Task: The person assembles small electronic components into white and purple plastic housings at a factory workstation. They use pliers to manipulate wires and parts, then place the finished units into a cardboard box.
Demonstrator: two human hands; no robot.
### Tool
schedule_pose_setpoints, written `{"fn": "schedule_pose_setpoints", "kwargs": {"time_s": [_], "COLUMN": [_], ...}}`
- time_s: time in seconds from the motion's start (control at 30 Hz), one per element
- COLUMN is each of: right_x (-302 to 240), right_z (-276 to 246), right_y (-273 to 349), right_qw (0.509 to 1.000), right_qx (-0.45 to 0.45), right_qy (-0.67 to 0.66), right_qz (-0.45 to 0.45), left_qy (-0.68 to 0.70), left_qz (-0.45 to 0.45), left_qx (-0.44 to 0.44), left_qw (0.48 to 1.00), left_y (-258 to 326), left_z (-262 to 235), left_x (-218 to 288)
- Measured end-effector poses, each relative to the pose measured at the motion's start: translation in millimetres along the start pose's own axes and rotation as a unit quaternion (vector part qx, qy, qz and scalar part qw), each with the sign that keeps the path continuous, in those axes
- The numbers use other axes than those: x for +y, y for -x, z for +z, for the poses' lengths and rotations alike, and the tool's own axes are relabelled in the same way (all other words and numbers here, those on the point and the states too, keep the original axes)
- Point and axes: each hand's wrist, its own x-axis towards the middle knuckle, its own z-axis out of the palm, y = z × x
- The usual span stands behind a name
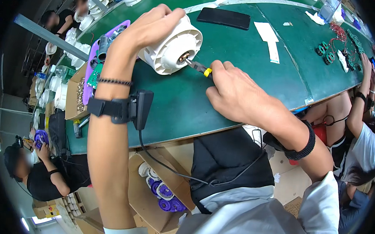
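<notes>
Table: a long green workbench with a pale stripe along its far side.
Under the table: open cardboard boxes on the floor.
Left of the table: a grey metal beam, slanting.
Light: bright and even on the tabletop.

White housing (green table).

Left hand: gripped a white ribbed round housing from above, tilted on its side over the green table, its brass centre hub facing the right hand. Right hand: closed around yellow-handled pliers, their tips at the hub. Beyond the right hand: a black phone and white paper strips. Beside the left forearm: a purple tray. Below the hands: a cardboard box holding white and purple parts.
</notes>
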Motion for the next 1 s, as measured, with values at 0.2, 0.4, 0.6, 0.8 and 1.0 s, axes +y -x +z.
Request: {"fn": "schedule_pose_setpoints", "kwargs": {"time_s": [0.2, 0.4, 0.6, 0.8, 1.0], "right_x": [12, 14, 18, 9, 34], "right_z": [-5, -1, -6, -22, -10], "right_y": [17, 25, 29, 17, 16], "right_qw": [0.999, 0.996, 0.99, 0.959, 0.96], "right_qx": [0.013, 0.03, 0.01, -0.113, -0.055], "right_qy": [-0.044, -0.076, -0.134, -0.256, -0.268], "right_qz": [-0.015, -0.032, -0.051, 0.043, 0.064], "left_qy": [0.303, 0.377, 0.182, 0.011, -0.128], "left_qz": [0.049, 0.029, 0.096, 0.211, 0.185], "left_qx": [0.162, 0.179, 0.065, 0.055, 0.055], "left_qw": [0.938, 0.908, 0.976, 0.976, 0.973], "left_y": [78, 104, 69, 33, 17], "left_z": [13, 60, -1, 13, 21], "left_x": [-29, -36, 7, 34, 46]}}
